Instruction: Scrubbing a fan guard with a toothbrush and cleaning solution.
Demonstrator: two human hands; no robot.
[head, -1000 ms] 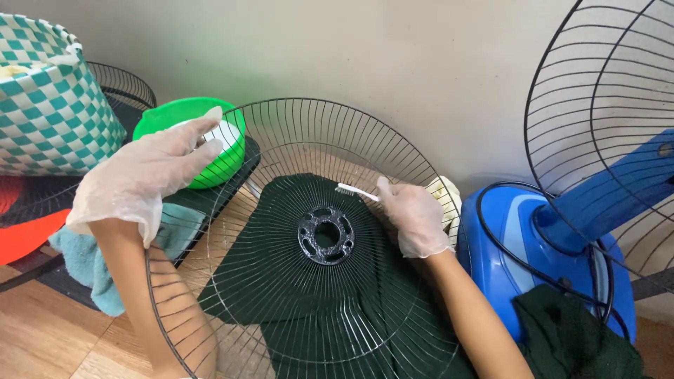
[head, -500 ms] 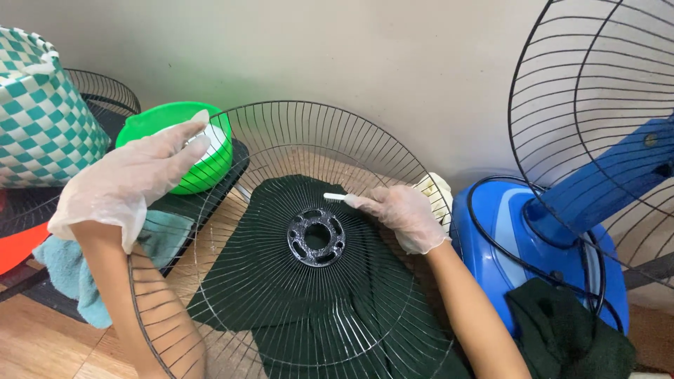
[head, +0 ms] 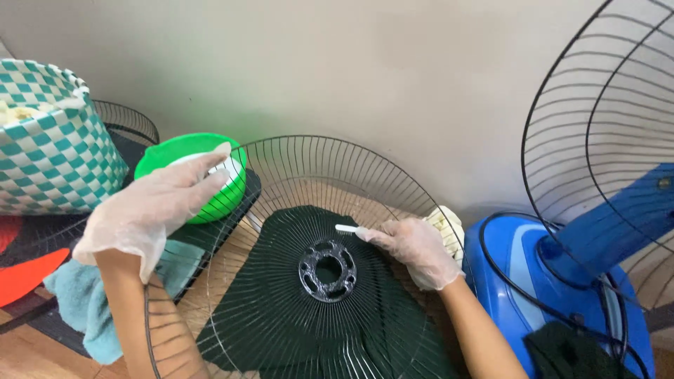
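Two gloved hands: left hand [head: 151, 210] grips fan grille [head: 309, 231], right hand [head: 418, 249] fingers pinch white brush [head: 349, 229] over wooden floor [head: 28, 351].

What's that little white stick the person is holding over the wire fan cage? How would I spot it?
Start at the big round wire fan guard lying in the middle of the floor, then find its black hub. Just above and right of the hub, the gloved right hand pinches a small white brush, its tip pointing left over the spokes. It is the only thin white stick there.
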